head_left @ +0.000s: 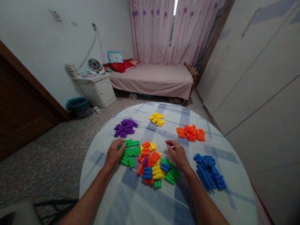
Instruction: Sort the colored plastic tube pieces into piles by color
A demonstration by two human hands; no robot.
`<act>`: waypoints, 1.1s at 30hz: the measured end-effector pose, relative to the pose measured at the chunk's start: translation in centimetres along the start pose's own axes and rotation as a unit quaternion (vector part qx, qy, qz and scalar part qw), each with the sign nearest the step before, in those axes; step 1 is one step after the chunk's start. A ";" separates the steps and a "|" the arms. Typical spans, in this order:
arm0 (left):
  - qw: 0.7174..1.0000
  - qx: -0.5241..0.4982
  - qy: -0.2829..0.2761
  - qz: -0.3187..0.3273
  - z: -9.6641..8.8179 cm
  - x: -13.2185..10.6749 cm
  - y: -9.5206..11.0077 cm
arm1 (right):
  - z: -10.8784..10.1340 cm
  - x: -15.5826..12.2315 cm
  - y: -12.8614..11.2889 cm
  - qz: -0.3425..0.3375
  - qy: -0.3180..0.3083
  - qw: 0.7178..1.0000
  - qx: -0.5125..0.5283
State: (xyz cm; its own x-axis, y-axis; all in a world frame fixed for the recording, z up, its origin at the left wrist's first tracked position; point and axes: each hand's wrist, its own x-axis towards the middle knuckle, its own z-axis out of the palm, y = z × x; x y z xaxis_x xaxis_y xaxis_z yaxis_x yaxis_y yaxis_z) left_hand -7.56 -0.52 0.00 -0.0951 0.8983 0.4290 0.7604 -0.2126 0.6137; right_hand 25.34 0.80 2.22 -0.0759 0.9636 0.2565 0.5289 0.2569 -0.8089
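Observation:
My left hand (114, 153) rests at the left edge of a heap of green plastic blocks (132, 152). Its fingers are curved and apart, with the tips at the blocks; no block shows lifted in it. In front of me lies a mixed heap of orange, yellow, blue, green and purple blocks (150, 160). Just right of that heap, my right hand (178, 153) hovers with bent fingers, thumb and forefinger apart and nothing visible between them. Below its wrist, some green blocks (172, 170) look blurred at the heap's right side.
On the round table's checked cloth (154, 209) lie separate piles: purple blocks (126, 127), yellow blocks (157, 119), orange blocks (191, 133) and blue blocks (209, 172). Beyond the table stand a bed (152, 76) and a white cabinet (99, 90) carrying a fan (95, 65).

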 end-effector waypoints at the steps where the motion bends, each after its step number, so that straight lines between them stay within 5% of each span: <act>1: 1.000 -0.026 0.004 -0.015 0.2 -0.3 0.0 | 0.4 0.6 -0.7 -0.023 -0.033 0.999 -0.009; 9: 0.994 -0.082 0.000 -0.066 1.0 -1.0 0.3 | 5.5 5.1 -3.6 -0.146 -0.230 0.953 -0.133; 18: 0.992 -0.089 -0.002 -0.092 0.7 -0.9 0.6 | 7.3 5.5 -3.2 -0.159 -0.234 0.940 -0.192; 21: 0.992 -0.085 -0.002 -0.090 0.7 -0.9 0.7 | 6.0 5.6 -2.4 -0.144 -0.174 0.959 -0.170; 25: 0.994 -0.076 0.000 -0.082 0.7 -0.9 0.5 | 1.7 6.8 -0.4 -0.101 -0.040 0.969 -0.222; 29: 0.994 -0.074 0.002 -0.074 0.8 -0.8 0.3 | -3.2 7.8 2.3 -0.030 0.029 0.930 -0.365; 33: 0.994 -0.078 0.003 -0.080 0.9 -0.9 0.3 | -5.4 7.9 4.1 0.010 0.028 0.891 -0.452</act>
State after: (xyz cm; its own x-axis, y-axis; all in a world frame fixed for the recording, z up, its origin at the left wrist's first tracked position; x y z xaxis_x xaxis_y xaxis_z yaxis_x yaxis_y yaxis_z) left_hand -6.70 -1.01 -0.77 -0.2115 0.9233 0.3207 0.6264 -0.1238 0.7696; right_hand 31.48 9.03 3.79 -0.0303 0.9552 0.2944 0.9967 0.0509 -0.0625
